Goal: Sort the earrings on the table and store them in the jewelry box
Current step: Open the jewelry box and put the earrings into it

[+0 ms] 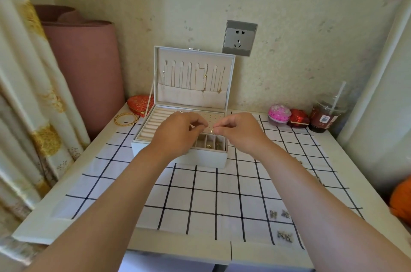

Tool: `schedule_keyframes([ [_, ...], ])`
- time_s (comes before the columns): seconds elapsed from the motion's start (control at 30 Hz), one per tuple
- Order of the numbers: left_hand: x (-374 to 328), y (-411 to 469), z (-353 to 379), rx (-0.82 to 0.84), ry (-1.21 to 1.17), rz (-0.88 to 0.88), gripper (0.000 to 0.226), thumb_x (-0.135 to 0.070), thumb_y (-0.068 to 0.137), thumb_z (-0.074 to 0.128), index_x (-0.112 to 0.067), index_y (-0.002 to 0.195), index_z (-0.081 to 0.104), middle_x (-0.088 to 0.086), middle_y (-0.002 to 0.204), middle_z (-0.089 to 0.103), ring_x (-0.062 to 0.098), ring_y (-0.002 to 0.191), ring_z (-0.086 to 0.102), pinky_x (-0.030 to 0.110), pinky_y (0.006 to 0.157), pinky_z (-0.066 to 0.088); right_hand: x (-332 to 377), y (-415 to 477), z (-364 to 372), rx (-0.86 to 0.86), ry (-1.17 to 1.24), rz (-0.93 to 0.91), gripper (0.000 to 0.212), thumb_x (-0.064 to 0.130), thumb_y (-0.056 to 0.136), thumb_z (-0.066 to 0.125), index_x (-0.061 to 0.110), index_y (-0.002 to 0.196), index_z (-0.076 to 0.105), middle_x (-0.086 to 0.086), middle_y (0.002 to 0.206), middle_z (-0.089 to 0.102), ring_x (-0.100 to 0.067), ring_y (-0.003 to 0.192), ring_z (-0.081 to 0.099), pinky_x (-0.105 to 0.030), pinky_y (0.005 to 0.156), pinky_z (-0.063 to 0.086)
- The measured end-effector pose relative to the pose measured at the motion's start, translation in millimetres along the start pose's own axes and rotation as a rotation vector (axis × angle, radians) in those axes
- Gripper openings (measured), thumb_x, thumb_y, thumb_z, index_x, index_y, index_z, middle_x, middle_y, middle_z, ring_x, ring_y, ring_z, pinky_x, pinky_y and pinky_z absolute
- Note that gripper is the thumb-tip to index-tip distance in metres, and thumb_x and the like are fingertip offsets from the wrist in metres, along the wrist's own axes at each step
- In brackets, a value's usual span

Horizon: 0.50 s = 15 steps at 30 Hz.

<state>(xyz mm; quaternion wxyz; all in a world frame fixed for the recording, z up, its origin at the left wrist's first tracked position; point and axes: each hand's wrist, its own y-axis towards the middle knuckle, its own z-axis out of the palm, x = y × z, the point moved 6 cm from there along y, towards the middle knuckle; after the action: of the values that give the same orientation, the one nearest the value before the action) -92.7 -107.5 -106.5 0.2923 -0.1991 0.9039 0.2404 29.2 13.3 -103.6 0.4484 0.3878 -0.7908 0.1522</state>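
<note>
My right hand (240, 131) pinches a hoop (212, 131) over the box (213, 158); left hand (178, 133) curls, hold unclear; I judge placing needs fine aim

Checked cloth (200, 200) covers white table (178, 251). Off cloth's far left corner: gold bangles (126, 118), red heart box (140, 103) just behind them. Beyond cloth's far right corner: pink round box (279, 113), red foil heart (298, 118), lidded cup (327, 116) with straw, dark drink. Wall above cloth: grey socket (239, 37). Left of cloth: pink rolled mat (86, 67), curtain (26, 93). Right of cloth: orange thing (402, 200), unclear.
</note>
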Motion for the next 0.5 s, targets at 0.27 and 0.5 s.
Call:
schedule_keyframes([
  [0.27, 1.2, -8.1, 9.7, 0.114, 0.302, 0.203, 0.025, -0.037, 0.093, 0.06, -0.037, 0.114, 0.072, -0.011, 0.109, 0.062, 0.014, 0.103, 0.046, 0.035, 0.089, 0.042, 3.0, -4.9, 19.8, 0.046, -0.413, -0.101, 0.011, 0.028, 0.09, 0.067, 0.034, 0.083, 0.074, 0.022, 0.079, 0.059, -0.003, 0.082, 0.058, -0.035, 0.079, 0.054],
  [0.5, -2.6, -10.4, 10.0, 0.08, 0.343, 0.232, 0.031, -0.039, 0.094, 0.058, -0.039, 0.124, 0.066, -0.008, 0.109, 0.063, 0.017, 0.103, 0.05, 0.036, 0.087, 0.044, 2.5, -10.3, 5.4, -0.007, -0.51, -0.131, 0.019, 0.023, 0.094, 0.061, 0.034, 0.095, 0.077, 0.019, 0.106, 0.066, -0.007, 0.099, 0.06, -0.029, 0.081, 0.051],
])
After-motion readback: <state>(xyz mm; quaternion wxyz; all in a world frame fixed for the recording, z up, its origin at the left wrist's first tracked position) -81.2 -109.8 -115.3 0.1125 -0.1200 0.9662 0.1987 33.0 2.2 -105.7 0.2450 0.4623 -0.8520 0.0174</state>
